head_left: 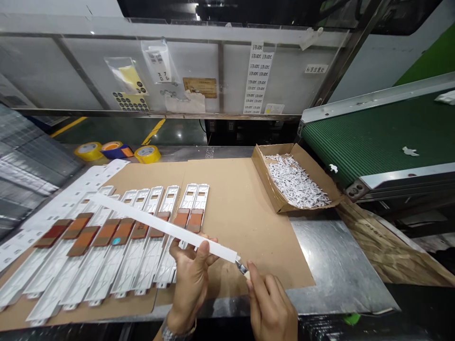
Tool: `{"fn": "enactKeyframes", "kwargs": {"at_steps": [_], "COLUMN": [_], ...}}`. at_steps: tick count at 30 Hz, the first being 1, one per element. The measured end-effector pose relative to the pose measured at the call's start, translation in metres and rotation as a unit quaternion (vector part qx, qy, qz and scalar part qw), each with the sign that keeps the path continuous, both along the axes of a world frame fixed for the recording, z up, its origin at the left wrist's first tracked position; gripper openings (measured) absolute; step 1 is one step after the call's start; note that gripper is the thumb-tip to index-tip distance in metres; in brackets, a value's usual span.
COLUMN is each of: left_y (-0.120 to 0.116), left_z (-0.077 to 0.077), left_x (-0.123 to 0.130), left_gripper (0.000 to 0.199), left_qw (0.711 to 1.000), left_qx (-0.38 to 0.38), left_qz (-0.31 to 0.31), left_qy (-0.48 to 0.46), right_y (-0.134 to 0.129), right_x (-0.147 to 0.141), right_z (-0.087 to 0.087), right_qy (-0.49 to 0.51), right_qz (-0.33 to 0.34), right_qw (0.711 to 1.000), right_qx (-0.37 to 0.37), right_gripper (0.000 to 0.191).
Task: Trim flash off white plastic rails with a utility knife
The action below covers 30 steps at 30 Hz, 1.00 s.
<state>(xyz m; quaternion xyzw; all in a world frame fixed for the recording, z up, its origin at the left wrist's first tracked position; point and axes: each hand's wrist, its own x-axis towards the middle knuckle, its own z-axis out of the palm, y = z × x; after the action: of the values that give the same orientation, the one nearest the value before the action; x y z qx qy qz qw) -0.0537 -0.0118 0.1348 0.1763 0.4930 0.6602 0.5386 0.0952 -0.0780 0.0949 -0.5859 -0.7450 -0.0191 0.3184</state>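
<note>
A long white plastic strip [167, 227] lies slantwise across my left hand [192, 270], whose thumb presses on its face while the fingers support it from below. My right hand [268, 298] is closed around a small hand tool [242, 268] with a shiny metal tip and a pale part by my fingers. That tip touches the strip's near right end; most of the tool is hidden in my grip. Under and left of the strip, several white plastic channel-shaped parts [103, 272] lie in a row, with reddish-brown blocks [122, 231] resting across them.
Brown cardboard [231, 189] covers much of the metal table [320, 251]. A cardboard box [280, 204] of small white scraps stands at the back right, beside a green conveyor belt [377, 137]. Tape rolls [147, 154] and printed label sheets [78, 203] lie at the left.
</note>
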Motion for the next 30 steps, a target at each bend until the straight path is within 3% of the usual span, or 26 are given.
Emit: {"fn": "enactKeyframes", "kwargs": {"at_steps": [7, 15, 30], "left_y": [0.0, -0.003, -0.006], "left_z": [0.004, 0.004, 0.005], "left_x": [-0.003, 0.0, 0.0], "left_gripper": [0.061, 0.058, 0.063], "left_qw": [0.999, 1.0, 1.0], "left_qx": [-0.016, -0.001, -0.017], "left_qz": [-0.019, -0.003, 0.013], "left_qy": [-0.03, -0.018, -0.022], "right_y": [0.01, -0.003, -0.005], "right_x": [0.013, 0.006, 0.001], "right_z": [0.0, 0.01, 0.005], "right_qy": [-0.004, 0.061, 0.002], "right_qz": [-0.042, 0.005, -0.02], "right_qw": [0.999, 0.998, 0.999], "right_qx": [0.006, 0.004, 0.028], "right_gripper": [0.034, 0.043, 0.041]}}
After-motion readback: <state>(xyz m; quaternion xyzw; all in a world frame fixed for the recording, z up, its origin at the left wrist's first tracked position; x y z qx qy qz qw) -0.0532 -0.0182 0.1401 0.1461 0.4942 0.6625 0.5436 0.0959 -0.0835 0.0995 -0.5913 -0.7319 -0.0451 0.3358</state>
